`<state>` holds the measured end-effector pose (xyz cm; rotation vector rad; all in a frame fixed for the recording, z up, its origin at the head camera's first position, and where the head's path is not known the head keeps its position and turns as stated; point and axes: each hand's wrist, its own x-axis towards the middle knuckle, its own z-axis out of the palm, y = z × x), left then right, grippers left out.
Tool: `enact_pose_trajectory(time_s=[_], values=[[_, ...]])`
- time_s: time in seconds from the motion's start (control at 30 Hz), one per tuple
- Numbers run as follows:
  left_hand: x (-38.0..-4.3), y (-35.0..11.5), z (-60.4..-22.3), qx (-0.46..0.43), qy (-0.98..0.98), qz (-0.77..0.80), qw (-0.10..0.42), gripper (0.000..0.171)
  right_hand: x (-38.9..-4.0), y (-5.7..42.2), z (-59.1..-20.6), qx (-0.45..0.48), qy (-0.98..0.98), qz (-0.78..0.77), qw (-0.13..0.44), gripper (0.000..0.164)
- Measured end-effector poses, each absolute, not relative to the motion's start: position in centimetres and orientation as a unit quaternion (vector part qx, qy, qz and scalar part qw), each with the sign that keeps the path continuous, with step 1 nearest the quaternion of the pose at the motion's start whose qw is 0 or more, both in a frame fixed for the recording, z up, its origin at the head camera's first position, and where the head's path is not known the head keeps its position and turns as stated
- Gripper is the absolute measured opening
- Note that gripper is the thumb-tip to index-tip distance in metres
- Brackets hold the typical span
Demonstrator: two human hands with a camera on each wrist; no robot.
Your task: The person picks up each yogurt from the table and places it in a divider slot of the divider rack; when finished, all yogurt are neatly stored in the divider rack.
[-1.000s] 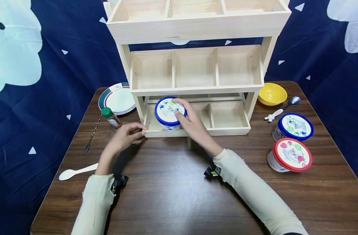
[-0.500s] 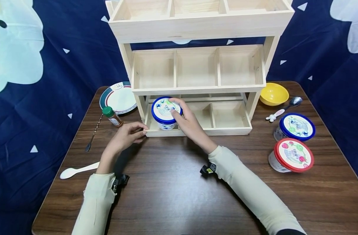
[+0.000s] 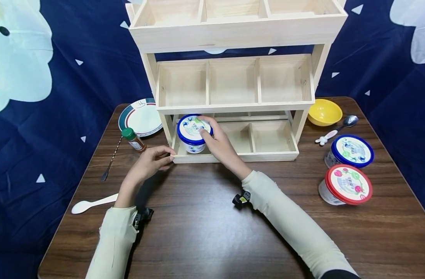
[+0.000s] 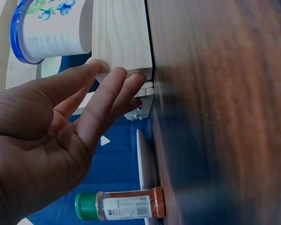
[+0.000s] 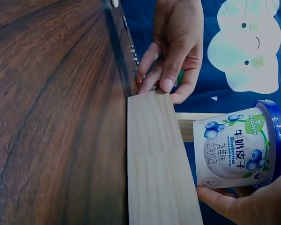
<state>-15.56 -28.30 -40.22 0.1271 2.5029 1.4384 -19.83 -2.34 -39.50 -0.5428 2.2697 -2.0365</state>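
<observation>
We are gripping the tub [image 3: 191, 131] in our curled right hand [image 3: 219, 141] and are shifting it nearer our left hand [image 3: 149, 161], aligning it with the left compartment [image 3: 179, 148] of the bottom shelf [image 3: 268, 156], which our relaxed, empty left fingers are touching.

Two pale cream fabric sleeves [image 3: 292, 223] here, plus boxy black wrist cameras [image 3: 147, 215], and the right one's got a yellow patch [image 3: 243, 199].

Yellow bowl [image 3: 324, 112], white spoon [image 3: 83, 206], green-capped jar [image 3: 134, 140]
</observation>
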Motion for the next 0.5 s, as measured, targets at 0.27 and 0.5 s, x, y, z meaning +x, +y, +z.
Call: enact_pose_trajectory(time_s=[0.27, 0.5], values=[[-15.5, -28.2, -40.1, 0.049, 0.859, 0.494, 0.124, 0.019, -20.3, -3.0, -40.1, -0.171, 0.734, -0.657, 0.021, 0.044], [-15.6, -28.4, -40.3, 0.050, 0.859, 0.494, 0.127, 0.020, -20.7, -3.6, -40.4, -0.170, 0.740, -0.650, 0.025, 0.044]])
